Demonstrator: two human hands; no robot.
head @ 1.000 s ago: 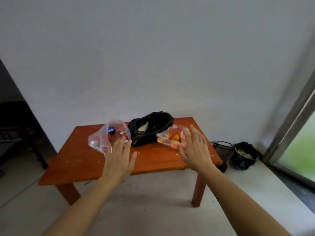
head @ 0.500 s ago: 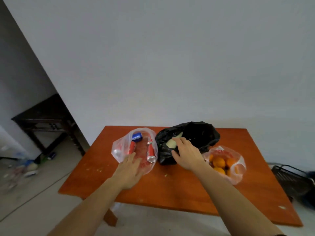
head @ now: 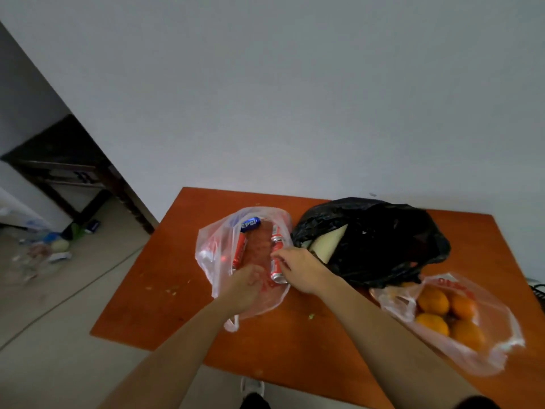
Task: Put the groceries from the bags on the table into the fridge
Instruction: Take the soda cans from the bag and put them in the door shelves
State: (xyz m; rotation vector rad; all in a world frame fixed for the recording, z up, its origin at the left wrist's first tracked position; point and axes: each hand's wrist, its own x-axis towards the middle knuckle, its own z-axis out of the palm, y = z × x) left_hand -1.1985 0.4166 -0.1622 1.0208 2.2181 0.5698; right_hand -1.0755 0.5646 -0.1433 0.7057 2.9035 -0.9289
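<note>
Cans lie inside the clear bag (head: 215,255) at the centre of the frame, on the orange desk (head: 165,290): a blue Pepsi can (head: 250,224) at the bag's upper end, a red can (head: 239,253) on its left side, and a second red can (head: 276,261) on its right side. The left hand (head: 246,286) sits at the lower edge of this bag, fingers curled and pinching the plastic just below the left red can. The right hand (head: 298,268) reaches in from the right, its fingers closed around the right-hand red can. Right of it lies the black bag (head: 383,246), open, with a pale wedge-shaped item (head: 327,246) showing inside. At lower right, a second clear bag (head: 477,349) holds oranges (head: 433,301). Half a second ago the right hand rested on the black bag's mouth and the left hand lay flat on the clear bag; now both are at the cans' bag.
</note>
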